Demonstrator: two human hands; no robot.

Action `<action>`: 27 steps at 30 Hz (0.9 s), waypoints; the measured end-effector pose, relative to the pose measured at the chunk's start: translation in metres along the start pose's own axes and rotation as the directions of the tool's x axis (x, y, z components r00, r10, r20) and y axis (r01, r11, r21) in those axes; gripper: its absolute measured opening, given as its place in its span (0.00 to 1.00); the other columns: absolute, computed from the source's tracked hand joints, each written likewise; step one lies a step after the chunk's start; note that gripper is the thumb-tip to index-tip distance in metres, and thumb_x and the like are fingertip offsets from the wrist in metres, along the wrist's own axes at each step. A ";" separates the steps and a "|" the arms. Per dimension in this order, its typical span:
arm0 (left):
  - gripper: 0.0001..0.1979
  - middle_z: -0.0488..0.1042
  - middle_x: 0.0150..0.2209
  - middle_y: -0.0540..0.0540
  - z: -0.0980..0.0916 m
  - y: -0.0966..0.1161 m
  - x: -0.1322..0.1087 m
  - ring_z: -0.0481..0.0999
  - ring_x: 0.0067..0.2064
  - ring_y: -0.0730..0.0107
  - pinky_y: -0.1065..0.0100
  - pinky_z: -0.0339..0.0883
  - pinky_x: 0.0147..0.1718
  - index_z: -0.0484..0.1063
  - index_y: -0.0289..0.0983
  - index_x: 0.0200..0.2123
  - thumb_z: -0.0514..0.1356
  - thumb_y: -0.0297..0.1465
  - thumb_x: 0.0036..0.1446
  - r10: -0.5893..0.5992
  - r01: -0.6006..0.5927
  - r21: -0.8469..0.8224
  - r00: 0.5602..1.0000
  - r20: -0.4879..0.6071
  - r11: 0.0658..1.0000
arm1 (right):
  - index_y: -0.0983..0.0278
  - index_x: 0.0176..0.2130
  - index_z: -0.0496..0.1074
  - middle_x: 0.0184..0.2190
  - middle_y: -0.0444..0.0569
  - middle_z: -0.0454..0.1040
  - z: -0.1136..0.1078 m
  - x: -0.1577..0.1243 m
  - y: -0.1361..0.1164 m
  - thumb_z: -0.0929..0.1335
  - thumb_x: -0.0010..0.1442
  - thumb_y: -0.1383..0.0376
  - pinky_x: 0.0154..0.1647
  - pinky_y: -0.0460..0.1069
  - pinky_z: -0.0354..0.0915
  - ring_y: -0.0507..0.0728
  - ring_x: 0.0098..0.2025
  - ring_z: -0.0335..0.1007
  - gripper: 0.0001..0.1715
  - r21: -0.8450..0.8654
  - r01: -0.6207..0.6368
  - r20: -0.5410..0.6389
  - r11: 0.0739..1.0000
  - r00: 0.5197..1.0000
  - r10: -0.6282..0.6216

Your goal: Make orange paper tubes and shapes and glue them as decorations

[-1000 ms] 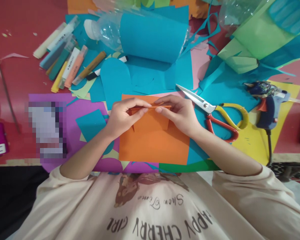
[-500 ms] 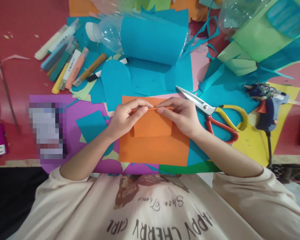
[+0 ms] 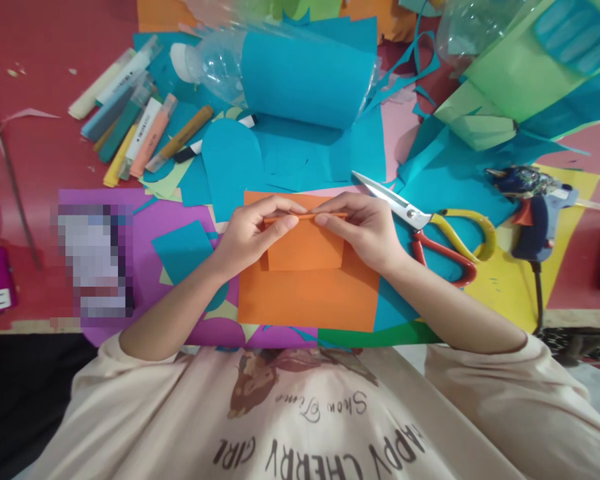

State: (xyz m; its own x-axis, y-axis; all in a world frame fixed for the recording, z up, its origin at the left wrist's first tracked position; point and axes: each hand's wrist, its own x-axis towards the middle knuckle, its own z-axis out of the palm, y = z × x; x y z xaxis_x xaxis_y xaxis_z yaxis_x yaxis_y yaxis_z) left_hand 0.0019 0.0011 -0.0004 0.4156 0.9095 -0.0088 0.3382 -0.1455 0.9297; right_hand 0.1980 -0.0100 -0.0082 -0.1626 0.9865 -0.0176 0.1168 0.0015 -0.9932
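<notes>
Head view: red table (image 3: 40,153) buried in cut paper, with a big orange sheet (image 3: 305,303) right in front of the person. On it sits a smaller orange piece (image 3: 305,257), its top edge rolled thin. Left hand (image 3: 250,233) and right hand (image 3: 365,230) both pinch that rolled edge. Looks feather-light, floppy and easy to crease, so I'd grip near both ends of the roll. Scissors (image 3: 430,227) lie just to the right.

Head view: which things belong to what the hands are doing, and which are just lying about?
In use: left hand and right hand, both pinching the folded top edge of the small orange piece; orange sheet under it.
Lying about: scissors, glue gun, markers, blue-wrapped bottle, blue scraps, purple sheet.
</notes>
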 end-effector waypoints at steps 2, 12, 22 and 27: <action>0.17 0.81 0.39 0.47 0.000 0.001 0.000 0.77 0.32 0.75 0.75 0.65 0.27 0.78 0.40 0.40 0.57 0.45 0.62 -0.002 0.002 -0.009 1.000 0.010 1.000 | 0.61 0.29 0.77 0.30 0.46 0.80 0.000 0.000 0.000 0.72 0.55 0.65 0.33 0.48 0.72 0.53 0.33 0.76 0.03 -0.010 -0.003 0.009 1.000 1.000 0.003; 0.17 0.81 0.37 0.47 0.000 0.001 0.001 0.73 0.26 0.78 0.75 0.62 0.22 0.78 0.39 0.40 0.56 0.44 0.63 -0.009 0.009 0.000 1.000 0.008 1.000 | 0.60 0.31 0.78 0.30 0.46 0.79 -0.001 0.001 0.002 0.72 0.55 0.67 0.36 0.50 0.73 0.54 0.34 0.76 0.02 0.007 0.031 0.017 0.999 0.999 -0.031; 0.09 0.82 0.40 0.48 0.002 -0.003 -0.001 0.80 0.40 0.73 0.77 0.71 0.37 0.79 0.39 0.39 0.60 0.34 0.61 0.072 -0.072 0.010 0.995 -0.065 0.997 | 0.61 0.33 0.78 0.33 0.46 0.80 -0.001 0.001 0.003 0.73 0.56 0.64 0.41 0.51 0.74 0.54 0.38 0.77 0.03 0.020 0.003 0.039 1.000 0.999 -0.004; 0.09 0.82 0.37 0.49 0.002 -0.004 -0.002 0.79 0.33 0.77 0.78 0.68 0.28 0.79 0.40 0.38 0.59 0.34 0.61 0.113 -0.106 0.070 0.989 -0.097 0.992 | 0.62 0.32 0.78 0.33 0.47 0.80 -0.001 0.001 0.001 0.72 0.57 0.61 0.39 0.49 0.74 0.54 0.37 0.77 0.07 0.028 -0.073 0.043 0.997 0.996 0.072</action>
State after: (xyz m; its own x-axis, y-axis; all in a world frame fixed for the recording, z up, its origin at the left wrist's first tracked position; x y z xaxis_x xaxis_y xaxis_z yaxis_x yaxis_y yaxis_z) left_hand 0.0014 -0.0010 -0.0046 0.3668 0.9209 0.1321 0.3506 -0.2684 0.8973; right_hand 0.1993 -0.0084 -0.0088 -0.1956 0.9762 -0.0941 0.1008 -0.0754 -0.9920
